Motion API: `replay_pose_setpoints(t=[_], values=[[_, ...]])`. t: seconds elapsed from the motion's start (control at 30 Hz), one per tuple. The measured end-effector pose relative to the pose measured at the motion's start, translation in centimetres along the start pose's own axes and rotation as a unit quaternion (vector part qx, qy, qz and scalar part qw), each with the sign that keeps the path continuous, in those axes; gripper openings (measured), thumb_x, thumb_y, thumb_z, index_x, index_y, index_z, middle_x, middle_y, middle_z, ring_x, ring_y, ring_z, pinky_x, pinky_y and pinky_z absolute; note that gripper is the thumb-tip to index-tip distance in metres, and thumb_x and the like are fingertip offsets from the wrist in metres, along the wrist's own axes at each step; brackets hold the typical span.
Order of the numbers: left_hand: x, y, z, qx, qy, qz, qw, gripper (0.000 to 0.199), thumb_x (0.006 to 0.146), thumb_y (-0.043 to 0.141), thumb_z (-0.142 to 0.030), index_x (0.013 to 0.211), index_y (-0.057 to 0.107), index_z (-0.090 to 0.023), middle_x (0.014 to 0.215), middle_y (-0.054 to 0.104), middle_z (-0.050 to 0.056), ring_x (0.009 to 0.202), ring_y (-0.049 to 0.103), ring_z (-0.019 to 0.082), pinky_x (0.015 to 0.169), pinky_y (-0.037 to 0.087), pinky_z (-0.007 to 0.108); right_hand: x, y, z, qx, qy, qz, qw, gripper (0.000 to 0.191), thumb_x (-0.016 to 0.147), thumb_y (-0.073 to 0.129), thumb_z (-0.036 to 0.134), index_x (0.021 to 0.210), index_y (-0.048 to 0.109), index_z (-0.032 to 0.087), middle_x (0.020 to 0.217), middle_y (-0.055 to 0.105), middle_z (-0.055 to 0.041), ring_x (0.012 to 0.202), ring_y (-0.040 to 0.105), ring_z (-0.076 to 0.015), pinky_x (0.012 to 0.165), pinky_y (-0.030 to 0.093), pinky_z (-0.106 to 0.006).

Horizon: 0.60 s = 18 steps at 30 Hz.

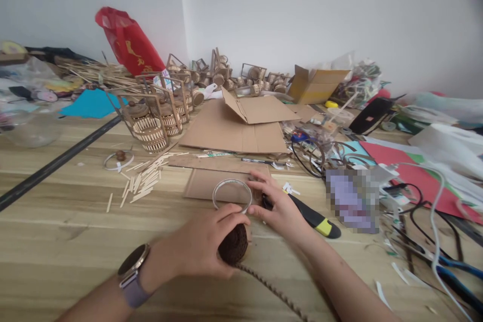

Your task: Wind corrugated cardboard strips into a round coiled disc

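My left hand [199, 241], with a watch on its wrist, is wrapped round a dark brown coil [234, 245] of braided cord. A braided tail [269, 287] runs from the coil toward the lower right. Just beyond the coil a clear ring [232, 182] lies over a piece of cardboard [202, 184]. My right hand [273, 204] is beside the ring's right edge, fingers apart, with nothing visibly held. A black and yellow-green tool handle [317, 219] lies to the right of that hand.
Thin wooden sticks [141, 183] are scattered at the left, below small slatted baskets [151, 133]. Folded cardboard [234, 126] lies farther back. At the right are cables [437, 221], blue-handled pliers [453, 274], red paper [407, 166] and a black speaker [372, 114].
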State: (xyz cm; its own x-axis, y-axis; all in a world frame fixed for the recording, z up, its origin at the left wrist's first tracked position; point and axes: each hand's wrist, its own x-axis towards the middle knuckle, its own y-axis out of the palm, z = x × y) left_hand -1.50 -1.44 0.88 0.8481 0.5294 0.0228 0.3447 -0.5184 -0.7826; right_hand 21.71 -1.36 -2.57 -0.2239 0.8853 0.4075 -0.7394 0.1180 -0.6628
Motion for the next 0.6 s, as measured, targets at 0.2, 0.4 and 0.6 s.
replay_pose_setpoints(t=[0.2, 0.4, 0.6], values=[[-0.1, 0.4, 0.1, 0.005, 0.01, -0.01, 1.0, 0.065, 0.066, 0.076, -0.028, 0.126, 0.051, -0.024, 0.14, 0.051, 0.013, 0.119, 0.056, 0.033, 0.1, 0.046, 0.044, -0.1, -0.5, 0.7, 0.072, 0.049, -0.023, 0.996, 0.033, 0.075, 0.077, 0.045, 0.1, 0.067, 0.024, 0.129, 0.061, -0.0118, 0.126, 0.053, -0.0281, 0.103, 0.042, -0.048], [-0.1, 0.5, 0.5, 0.017, -0.025, -0.041, 0.999, 0.068, 0.067, 0.076, -0.025, 0.129, 0.049, -0.024, 0.141, 0.05, 0.013, 0.123, 0.054, 0.033, 0.104, 0.044, 0.046, -0.3, -0.9, 0.2, 0.11, 0.058, -0.064, 0.99, 0.017, 0.082, 0.07, 0.038, 0.084, 0.062, 0.023, 0.121, 0.064, -0.0107, 0.119, 0.058, -0.0252, 0.099, 0.044, -0.045], [-0.1, 0.2, 0.8, 0.026, -0.046, -0.079, 0.995, 0.069, 0.069, 0.076, -0.027, 0.131, 0.047, -0.027, 0.142, 0.049, 0.011, 0.126, 0.052, 0.032, 0.106, 0.043, 0.046, -0.1, -1.7, 0.5, 0.04, 0.024, -0.117, 0.992, 0.008, 0.087, 0.062, 0.028, 0.094, 0.065, 0.024, 0.112, 0.067, -0.0092, 0.109, 0.062, -0.0235, 0.096, 0.047, -0.044]])
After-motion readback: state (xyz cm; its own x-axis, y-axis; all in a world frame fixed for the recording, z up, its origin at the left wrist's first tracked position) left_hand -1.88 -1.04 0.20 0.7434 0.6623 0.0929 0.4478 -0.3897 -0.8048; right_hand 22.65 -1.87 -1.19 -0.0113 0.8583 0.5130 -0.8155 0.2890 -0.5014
